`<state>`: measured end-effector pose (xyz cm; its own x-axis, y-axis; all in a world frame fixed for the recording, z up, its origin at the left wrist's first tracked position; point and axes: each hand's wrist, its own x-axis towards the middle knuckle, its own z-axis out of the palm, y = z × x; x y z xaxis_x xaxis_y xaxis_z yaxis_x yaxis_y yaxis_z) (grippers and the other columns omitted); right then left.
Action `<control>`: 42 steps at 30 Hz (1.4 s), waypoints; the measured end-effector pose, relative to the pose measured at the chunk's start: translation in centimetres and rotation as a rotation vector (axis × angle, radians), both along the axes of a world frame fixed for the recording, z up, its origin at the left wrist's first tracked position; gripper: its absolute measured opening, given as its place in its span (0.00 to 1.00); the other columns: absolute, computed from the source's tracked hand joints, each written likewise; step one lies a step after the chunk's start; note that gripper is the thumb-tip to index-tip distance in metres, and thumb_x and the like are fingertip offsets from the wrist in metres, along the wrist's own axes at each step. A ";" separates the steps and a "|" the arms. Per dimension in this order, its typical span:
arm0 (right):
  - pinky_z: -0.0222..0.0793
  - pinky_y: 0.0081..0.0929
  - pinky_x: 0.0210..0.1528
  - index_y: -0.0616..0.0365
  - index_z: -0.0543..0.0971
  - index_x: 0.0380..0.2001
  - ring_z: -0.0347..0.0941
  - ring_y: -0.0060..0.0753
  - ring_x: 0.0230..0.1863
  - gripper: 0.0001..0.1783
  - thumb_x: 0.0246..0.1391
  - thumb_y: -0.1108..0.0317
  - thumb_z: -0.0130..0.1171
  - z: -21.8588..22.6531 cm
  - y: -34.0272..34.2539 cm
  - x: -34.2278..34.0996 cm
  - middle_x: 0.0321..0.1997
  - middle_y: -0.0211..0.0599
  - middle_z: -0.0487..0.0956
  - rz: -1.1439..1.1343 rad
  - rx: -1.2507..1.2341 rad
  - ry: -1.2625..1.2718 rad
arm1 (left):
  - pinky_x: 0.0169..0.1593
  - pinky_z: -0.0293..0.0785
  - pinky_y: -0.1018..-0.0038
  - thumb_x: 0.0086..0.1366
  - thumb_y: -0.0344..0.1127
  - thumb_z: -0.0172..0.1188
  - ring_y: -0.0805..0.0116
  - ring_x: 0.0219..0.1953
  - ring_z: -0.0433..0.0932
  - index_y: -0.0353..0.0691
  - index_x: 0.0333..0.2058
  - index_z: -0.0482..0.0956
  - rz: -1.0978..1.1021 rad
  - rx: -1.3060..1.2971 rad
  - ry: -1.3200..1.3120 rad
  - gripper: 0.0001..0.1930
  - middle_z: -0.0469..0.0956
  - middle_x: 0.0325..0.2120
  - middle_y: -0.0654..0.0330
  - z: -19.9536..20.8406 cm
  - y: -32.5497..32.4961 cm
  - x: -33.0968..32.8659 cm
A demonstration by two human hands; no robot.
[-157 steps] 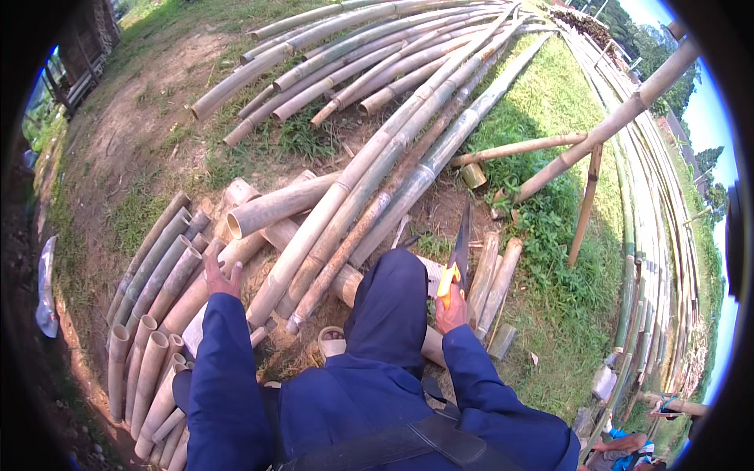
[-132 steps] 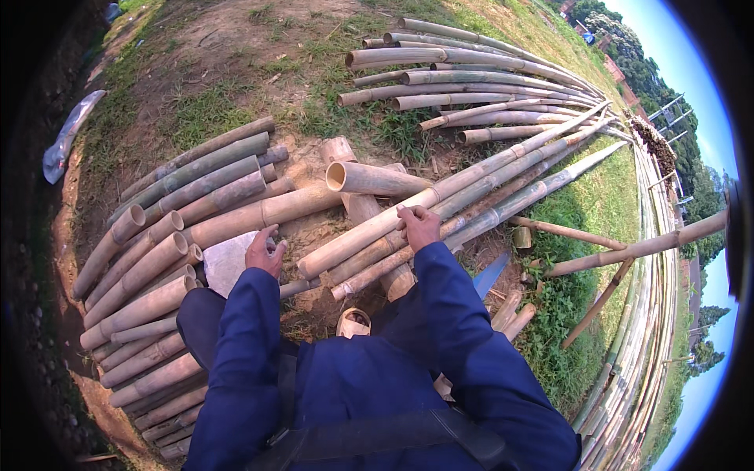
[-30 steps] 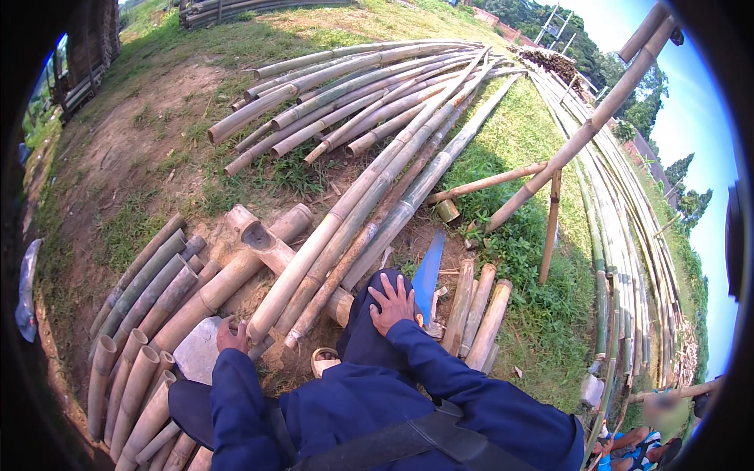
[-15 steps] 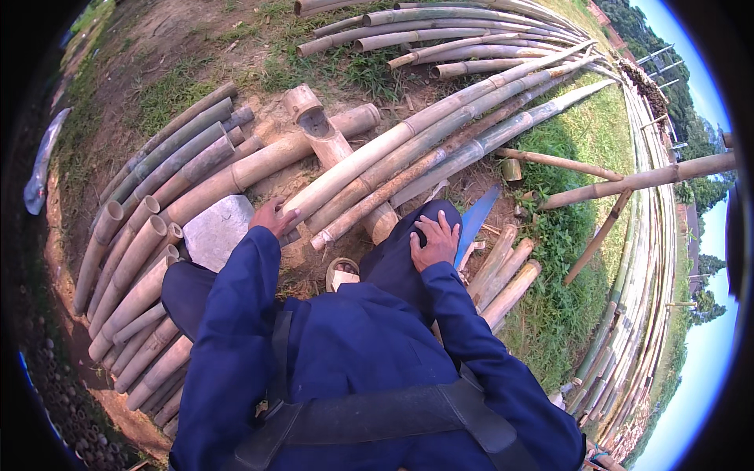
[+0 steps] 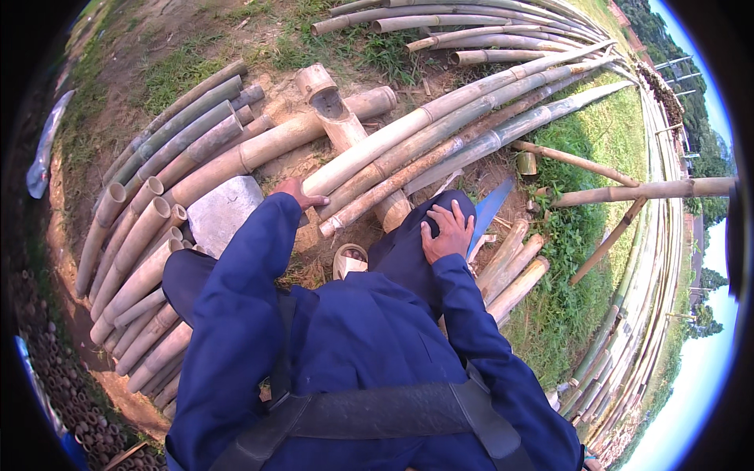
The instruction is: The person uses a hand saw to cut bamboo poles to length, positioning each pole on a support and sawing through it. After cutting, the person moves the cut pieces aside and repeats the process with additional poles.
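Observation:
At the near end of a long pale bamboo pole [image 5: 393, 142], my left hand [image 5: 295, 191] is closed with its thumb across the cut end. Its other fingers are mostly hidden. The pole lies with other long bamboo poles [image 5: 440, 152] over a thick notched bamboo piece [image 5: 340, 129]. My right hand [image 5: 449, 234] rests on my right knee, fingers spread, holding nothing. A blue saw-like blade [image 5: 491, 210] lies just right of that knee, its handle out of sight.
A grey stone block [image 5: 225, 213] sits left of my left hand. Stacked cut bamboo lengths [image 5: 141, 228] lie at the left, and short pieces [image 5: 514, 271] at the right. A bamboo rail frame [image 5: 628, 193] stands farther right. Long poles [image 5: 471, 39] spread across the far side.
My left hand has turned at the pole's end, its thumb now across the cut face and the fingers tucked from sight. My right hand stays on the knee. The whole view has shifted slightly.

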<state>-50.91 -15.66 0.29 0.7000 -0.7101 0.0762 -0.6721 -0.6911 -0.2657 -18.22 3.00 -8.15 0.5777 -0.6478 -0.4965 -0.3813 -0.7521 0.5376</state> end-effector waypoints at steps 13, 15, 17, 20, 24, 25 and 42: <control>0.37 0.60 0.77 0.44 0.84 0.48 0.56 0.41 0.76 0.16 0.56 0.58 0.65 0.1 0.0 0.4 0.61 0.24 0.78 0.010 -0.013 0.059 | 0.59 0.72 0.56 0.45 0.66 0.72 0.46 0.56 0.78 0.35 0.57 0.78 -0.038 0.060 -0.227 0.47 0.81 0.50 0.42 8.7 3.2 11.4; 0.37 0.60 0.77 0.44 0.84 0.47 0.57 0.42 0.75 0.16 0.55 0.59 0.66 0.1 0.1 0.7 0.61 0.25 0.78 0.008 -0.016 0.057 | 0.59 0.72 0.56 0.45 0.66 0.72 0.45 0.55 0.79 0.36 0.56 0.78 -0.040 0.035 -0.255 0.46 0.81 0.49 0.43 7.6 5.8 12.6; 0.35 0.60 0.77 0.44 0.84 0.48 0.56 0.40 0.76 0.16 0.55 0.59 0.65 0.1 0.1 0.2 0.62 0.24 0.78 0.008 -0.014 0.053 | 0.60 0.72 0.58 0.44 0.69 0.72 0.45 0.55 0.79 0.37 0.57 0.78 -0.079 0.017 -0.254 0.48 0.81 0.49 0.43 5.4 8.9 13.8; 0.36 0.62 0.76 0.44 0.84 0.49 0.56 0.40 0.76 0.17 0.55 0.58 0.64 0.1 -0.1 0.0 0.62 0.23 0.78 -0.004 -0.031 0.062 | 0.62 0.70 0.58 0.45 0.66 0.72 0.48 0.55 0.79 0.42 0.57 0.78 -0.085 0.167 -0.239 0.45 0.82 0.49 0.46 3.0 13.2 13.6; 0.37 0.64 0.76 0.42 0.83 0.50 0.56 0.41 0.76 0.19 0.54 0.57 0.65 -0.1 -0.3 0.7 0.61 0.23 0.78 0.031 -0.069 0.097 | 0.63 0.61 0.60 0.46 0.61 0.73 0.56 0.58 0.74 0.45 0.55 0.78 -0.165 0.256 -0.402 0.40 0.81 0.51 0.56 2.2 16.8 14.6; 0.38 0.65 0.75 0.42 0.82 0.51 0.56 0.41 0.76 0.20 0.54 0.56 0.65 -0.2 0.1 0.9 0.61 0.22 0.78 0.046 -0.073 0.099 | 0.64 0.61 0.58 0.46 0.58 0.74 0.58 0.63 0.70 0.48 0.58 0.76 -0.084 0.269 -0.425 0.40 0.76 0.57 0.60 2.1 17.9 14.3; 0.52 0.54 0.73 0.49 0.67 0.66 0.68 0.45 0.65 0.41 0.49 0.62 0.70 -4.3 17.8 23.0 0.60 0.40 0.75 1.031 0.058 0.127 | 0.62 0.71 0.60 0.61 0.56 0.68 0.51 0.58 0.77 0.45 0.55 0.80 0.681 0.057 -0.183 0.29 0.79 0.55 0.50 12.3 32.3 -1.4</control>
